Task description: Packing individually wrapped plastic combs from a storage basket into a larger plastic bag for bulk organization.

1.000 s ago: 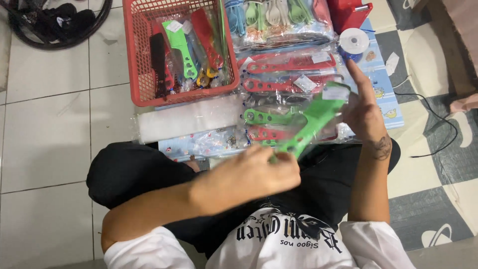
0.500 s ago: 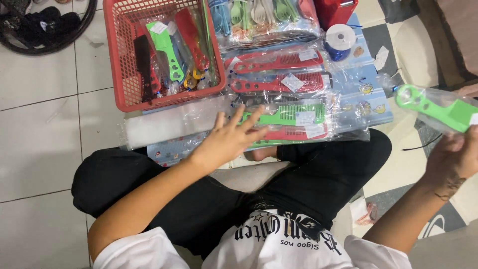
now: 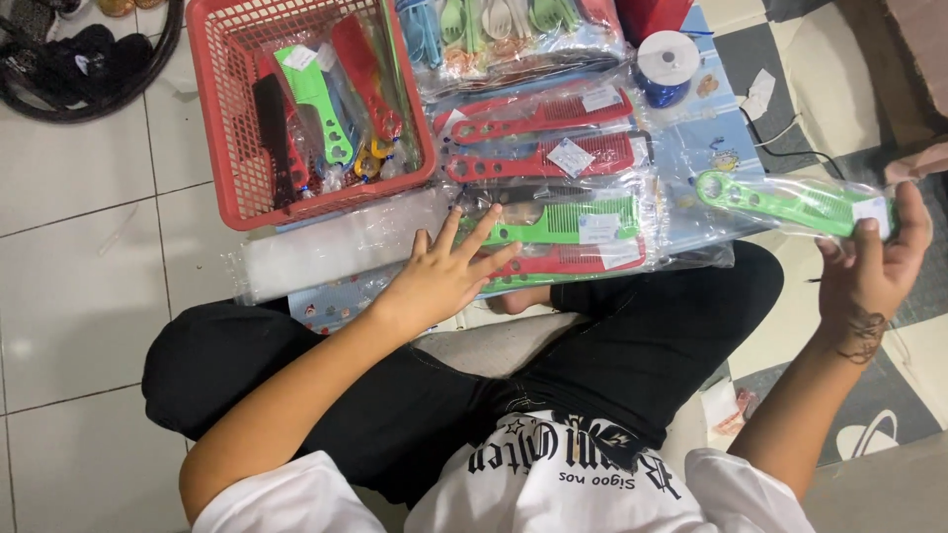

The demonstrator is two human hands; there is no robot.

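Left hand: the left hand (image 3: pixel 441 276) lies flat with its fingers (image 3: pixel 491 223) spread wide open. It holds nothing. The fingertips rest on the clear plastic bags of combs in front of the knees.

Right hand: the right hand (image 3: pixel 874 265) is far out at 3 o'clock. Its fingers are curled shut around one end of a bright green plastic comb in a clear plastic sleeve (image 3: pixel 790 201).

Green comb in hand: it is up in the air, lying almost flat. Its round-holed handle points to 9 o'clock, toward the pile. It has a small white label by the thumb.

Comb pile: flat on the floor at 12 o'clock from the left hand lie wrapped combs in a row. There are two long red plastic combs (image 3: pixel 538 114), then a green plastic comb with a white label (image 3: pixel 568 221) just beside the fingertips, then one more red comb under it.

Red basket: a red plastic basket with a grid wall (image 3: pixel 212 118) sits at 11 o'clock from the left hand. Inside it stand a green comb, a red comb and a black comb, all leaning, with small yellow bits at the bottom.

Clear bags: a stack of empty clear plastic bags (image 3: pixel 326 247) lies at 9 o'clock from the left hand, just beside it.

Tape: a white roll of tape on a blue holder (image 3: pixel 668 61) sits at 1 o'clock, past the red combs.

Legs: black trousers (image 3: pixel 612 336) are crossed under both arms.
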